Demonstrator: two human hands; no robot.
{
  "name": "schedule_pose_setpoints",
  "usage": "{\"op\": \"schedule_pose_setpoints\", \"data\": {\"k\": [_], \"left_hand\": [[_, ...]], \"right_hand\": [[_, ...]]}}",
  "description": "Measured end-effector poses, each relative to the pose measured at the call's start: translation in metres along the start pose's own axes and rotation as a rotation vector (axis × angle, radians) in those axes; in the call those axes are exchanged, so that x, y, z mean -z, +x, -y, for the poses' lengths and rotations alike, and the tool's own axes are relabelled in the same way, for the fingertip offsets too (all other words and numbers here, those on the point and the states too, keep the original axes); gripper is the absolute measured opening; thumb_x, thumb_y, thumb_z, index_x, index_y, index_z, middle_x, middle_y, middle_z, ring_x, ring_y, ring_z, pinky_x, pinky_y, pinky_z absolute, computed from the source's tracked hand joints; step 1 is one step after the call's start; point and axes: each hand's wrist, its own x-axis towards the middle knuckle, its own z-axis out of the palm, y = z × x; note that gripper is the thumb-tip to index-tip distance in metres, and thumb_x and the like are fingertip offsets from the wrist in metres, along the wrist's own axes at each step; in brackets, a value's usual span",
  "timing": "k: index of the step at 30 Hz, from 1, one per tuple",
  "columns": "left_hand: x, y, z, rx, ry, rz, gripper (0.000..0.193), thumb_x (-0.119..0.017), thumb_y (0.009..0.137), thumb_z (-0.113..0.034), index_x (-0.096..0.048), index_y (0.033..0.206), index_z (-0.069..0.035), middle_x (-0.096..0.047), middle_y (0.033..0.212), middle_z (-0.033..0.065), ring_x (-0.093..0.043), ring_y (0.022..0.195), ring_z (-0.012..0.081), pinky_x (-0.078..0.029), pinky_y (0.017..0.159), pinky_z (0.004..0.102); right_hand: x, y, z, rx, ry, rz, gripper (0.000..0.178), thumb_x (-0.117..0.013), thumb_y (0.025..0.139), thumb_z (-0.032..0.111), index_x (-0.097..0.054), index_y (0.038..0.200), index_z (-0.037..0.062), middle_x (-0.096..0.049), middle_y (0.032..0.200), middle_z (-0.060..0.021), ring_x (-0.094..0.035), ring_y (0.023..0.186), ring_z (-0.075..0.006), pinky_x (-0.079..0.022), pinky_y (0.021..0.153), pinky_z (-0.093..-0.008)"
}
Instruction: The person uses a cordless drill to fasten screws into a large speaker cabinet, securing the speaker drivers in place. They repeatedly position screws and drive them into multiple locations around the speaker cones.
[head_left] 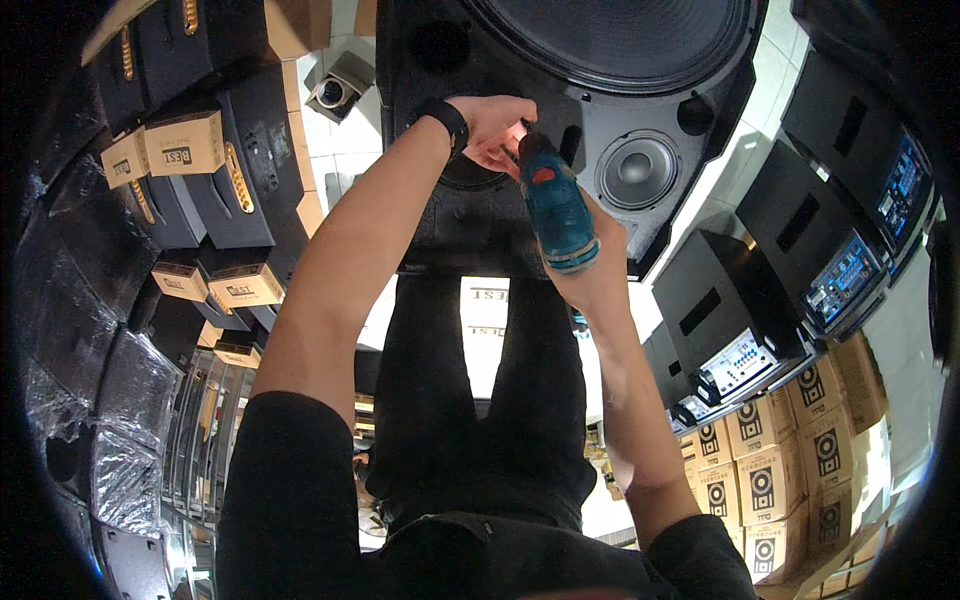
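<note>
A large black speaker cabinet (405, 75) lies in front of me, with a big woofer (620, 40) at its far side. A smaller round driver (637, 170) is set in the panel to the right. My right hand (606, 238) is closed around a blue-green cordless drill (562, 215), its nose pointing away from me at the panel. My left hand (488, 122), with a dark band at the wrist, has its fingers curled together at the drill's nose. Whatever they pinch is hidden. Below that hand, a round recess (470, 180) in the panel is partly covered.
On the left stand black cabinets (255, 150) with small cartons (185, 143) on them, some plastic-wrapped. Black speakers (725, 300) with lit control panels line the right, above stacked cartons (770, 485). A small open box (340, 90) sits on the tiled floor.
</note>
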Motion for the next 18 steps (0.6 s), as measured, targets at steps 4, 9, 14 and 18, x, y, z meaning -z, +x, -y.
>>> {"op": "schedule_pose_setpoints", "data": {"k": [4,9,14,18], "left_hand": [[0.003,0.005,-0.003,0.049,0.069,0.038,0.048,-0.043,0.096,-0.052,-0.066,0.098,-0.009,-0.072,0.096,0.0037,-0.061,0.074,0.0142,-0.055,0.084,0.0349],[0.006,0.008,-0.006,0.081,0.091,0.085,0.054,-0.04,0.096,-0.051,-0.068,0.105,-0.006,-0.075,0.104,0.0071,-0.064,0.081,0.0157,-0.057,0.082,0.0338],[0.002,0.006,-0.006,0.065,0.075,0.031,0.053,-0.039,0.095,-0.049,-0.065,0.106,-0.004,-0.072,0.098,0.0082,-0.062,0.078,0.0161,-0.057,0.076,0.0335],[0.001,0.008,-0.004,0.043,0.083,-0.005,0.051,-0.039,0.095,-0.05,-0.06,0.108,-0.005,-0.067,0.104,0.0092,-0.059,0.076,0.0154,-0.055,0.074,0.0328]], "right_hand": [[-0.005,0.0,-0.003,0.031,0.054,-0.038,0.05,-0.076,0.084,0.006,-0.068,0.133,0.0016,-0.077,0.093,-0.012,-0.073,0.087,-0.0145,-0.055,0.08,-0.0307],[-0.003,-0.003,-0.008,-0.027,0.039,-0.01,0.05,-0.076,0.085,0.006,-0.068,0.134,0.0029,-0.078,0.096,-0.0113,-0.072,0.088,-0.0136,-0.055,0.081,-0.0306],[-0.001,0.0,-0.006,0.017,0.062,-0.026,0.045,-0.077,0.084,0.007,-0.069,0.128,0.0023,-0.077,0.095,-0.0107,-0.073,0.087,-0.0167,-0.055,0.081,-0.032],[0.007,0.004,-0.001,0.024,0.029,0.017,0.053,-0.078,0.083,0.013,-0.067,0.134,0.0055,-0.078,0.097,-0.0159,-0.077,0.096,-0.0271,-0.057,0.084,-0.0349]]}}
